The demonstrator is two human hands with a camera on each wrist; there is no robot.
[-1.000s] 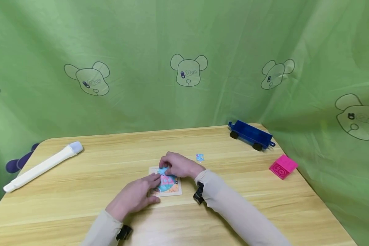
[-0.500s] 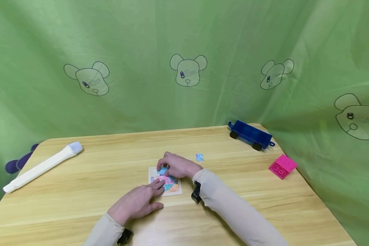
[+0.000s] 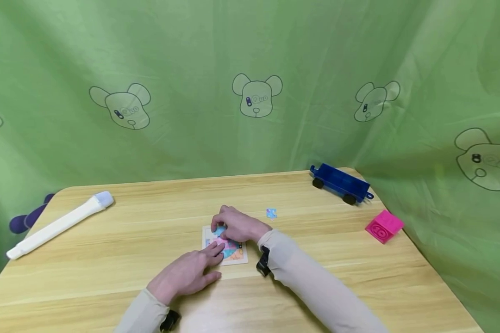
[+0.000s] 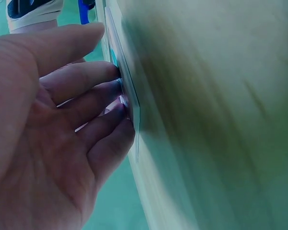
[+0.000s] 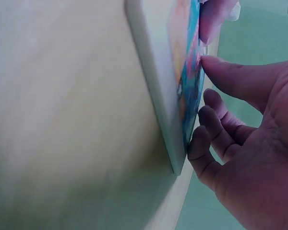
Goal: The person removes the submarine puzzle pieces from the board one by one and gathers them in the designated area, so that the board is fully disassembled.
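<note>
A small jigsaw puzzle in a pale frame (image 3: 235, 262) lies on the table, with a pink and teal picture. Curled over its top part, my right hand (image 3: 239, 225) pinches a light blue puzzle piece (image 3: 218, 231) between thumb and fingers; in the right wrist view the thumb (image 5: 230, 74) meets the picture surface. My left hand (image 3: 185, 274) lies palm down, its fairly straight fingertips resting on the puzzle's lower left; its thumb is off the frame on the near side. From the left wrist view, the fingers (image 4: 96, 100) touch the board, seen edge-on.
One loose blue puzzle piece (image 3: 271, 213) lies right of and beyond the frame. A blue toy wagon (image 3: 340, 181) stands at the back right, a pink block (image 3: 384, 226) at the right edge. A white toy microphone (image 3: 62, 225) lies at the left. Green curtain (image 3: 191, 148) hangs behind.
My left hand has shifted slightly right, so its fingertips lie further onto the puzzle. My right hand has moved a little left with the blue piece.
</note>
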